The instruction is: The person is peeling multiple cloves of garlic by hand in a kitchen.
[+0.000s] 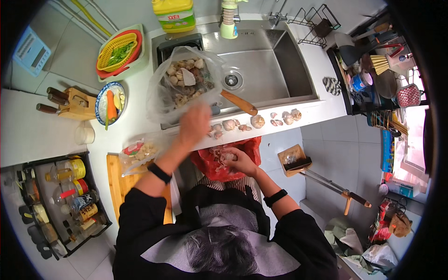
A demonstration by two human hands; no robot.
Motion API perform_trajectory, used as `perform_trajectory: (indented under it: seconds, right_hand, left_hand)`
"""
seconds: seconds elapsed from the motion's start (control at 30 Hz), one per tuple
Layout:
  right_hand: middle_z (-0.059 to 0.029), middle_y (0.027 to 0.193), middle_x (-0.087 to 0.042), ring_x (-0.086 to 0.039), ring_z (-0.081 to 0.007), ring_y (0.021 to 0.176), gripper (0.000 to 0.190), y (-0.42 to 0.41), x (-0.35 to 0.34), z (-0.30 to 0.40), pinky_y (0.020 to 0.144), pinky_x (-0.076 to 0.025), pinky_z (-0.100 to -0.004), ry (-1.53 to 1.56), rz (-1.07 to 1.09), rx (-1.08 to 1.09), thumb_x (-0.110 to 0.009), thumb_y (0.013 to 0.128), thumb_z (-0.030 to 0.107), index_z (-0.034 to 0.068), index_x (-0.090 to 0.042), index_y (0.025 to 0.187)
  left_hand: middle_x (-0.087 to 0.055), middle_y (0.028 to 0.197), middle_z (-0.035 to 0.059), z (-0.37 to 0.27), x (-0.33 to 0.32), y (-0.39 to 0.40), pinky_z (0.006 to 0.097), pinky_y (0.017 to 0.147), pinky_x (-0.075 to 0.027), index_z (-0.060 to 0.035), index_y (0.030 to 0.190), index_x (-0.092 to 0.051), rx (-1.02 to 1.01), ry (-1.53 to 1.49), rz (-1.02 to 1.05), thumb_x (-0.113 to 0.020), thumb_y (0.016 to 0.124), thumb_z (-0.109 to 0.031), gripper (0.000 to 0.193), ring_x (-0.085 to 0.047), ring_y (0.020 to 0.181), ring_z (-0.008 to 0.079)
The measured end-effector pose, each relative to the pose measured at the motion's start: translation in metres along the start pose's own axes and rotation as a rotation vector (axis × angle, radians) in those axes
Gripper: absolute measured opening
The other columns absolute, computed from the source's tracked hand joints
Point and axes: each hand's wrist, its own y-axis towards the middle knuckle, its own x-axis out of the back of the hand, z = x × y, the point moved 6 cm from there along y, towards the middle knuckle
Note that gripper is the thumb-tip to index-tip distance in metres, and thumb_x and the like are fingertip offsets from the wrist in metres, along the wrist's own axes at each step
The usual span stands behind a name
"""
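My left hand [196,122], blurred, is over the counter edge, at the lower rim of a clear plastic bag [157,94] of garlic bulbs [188,77] at the sink's left side; its fingers are too blurred to read. My right hand [239,161] holds a garlic bulb [229,156] over a red plastic bag [210,168] below the counter. Garlic bulbs [257,121] and loose cloves [244,128] lie in a row along the counter's front edge. A wooden handle [239,102] sticks out beside the clear bag. Another plastic bag [140,154] holds peeled cloves.
A stainless steel sink [294,63] lies beyond the garlic row. At left are a cutting board [113,185], a plate [101,101] with a carrot [111,105], a knife block [78,105] and a yellow colander [105,59] with greens. A dustpan [292,157] stands at right.
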Motion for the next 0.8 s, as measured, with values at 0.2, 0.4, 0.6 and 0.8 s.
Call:
perform_trajectory:
  seconds: [0.2, 0.4, 0.6, 0.8]
  right_hand:
    - [-0.0117, 0.112, -0.058, -0.059, -0.0205, 0.093, 0.060, -0.032, -0.022, 0.061, 0.079, -0.049, -0.0331, -1.110, -0.176, 0.712, -0.072, 0.073, 0.010, 0.008, -0.047, 0.127]
    - [-0.0043, 0.095, -0.060, -0.056, -0.0137, 0.089, 0.031, -0.084, 0.078, 0.106, 0.078, -0.046, -0.0273, -0.153, -0.598, 0.712, -0.068, 0.080, 0.012, 0.005, -0.055, 0.108]
    - [-0.0043, 0.084, -0.057, -0.055, -0.0098, 0.071, 0.033, -0.120, 0.237, 0.112, 0.063, -0.047, -0.0231, 0.185, -1.167, 0.781, -0.062, 0.088, 0.024, -0.001, -0.053, 0.107]
    - [-0.0040, 0.084, -0.058, -0.055, -0.0097, 0.071, 0.038, -0.101, 0.265, 0.111, 0.061, -0.044, -0.0217, 0.086, -1.235, 0.528, -0.060, 0.088, 0.031, -0.002, -0.055, 0.105]
  left_hand:
    - [-0.056, 0.090, 0.0196, 0.116, -0.006, 0.097, 0.0439, 0.076, -0.043, -0.0011, 0.084, -0.057, 0.247, 0.199, -0.137, -0.052, 0.080, -0.011, 0.012, -0.053, 0.086, 0.0358]
    - [-0.057, 0.094, 0.0186, 0.161, -0.015, 0.121, 0.0430, 0.075, -0.045, 0.0001, 0.089, -0.059, 0.329, 0.087, -0.104, -0.051, 0.080, -0.009, 0.015, -0.055, 0.090, 0.0348]
    - [-0.056, 0.106, 0.0189, 0.191, -0.082, 0.116, 0.0403, 0.081, -0.048, -0.0012, 0.106, -0.055, 0.233, 0.506, 0.297, -0.053, 0.080, -0.006, 0.027, -0.055, 0.100, 0.0340]
    - [-0.057, 0.105, 0.0192, 0.229, -0.115, 0.091, 0.0424, 0.080, -0.046, -0.0032, 0.116, -0.046, 0.371, 0.492, 0.214, -0.054, 0.081, -0.008, 0.037, -0.055, 0.099, 0.0315]
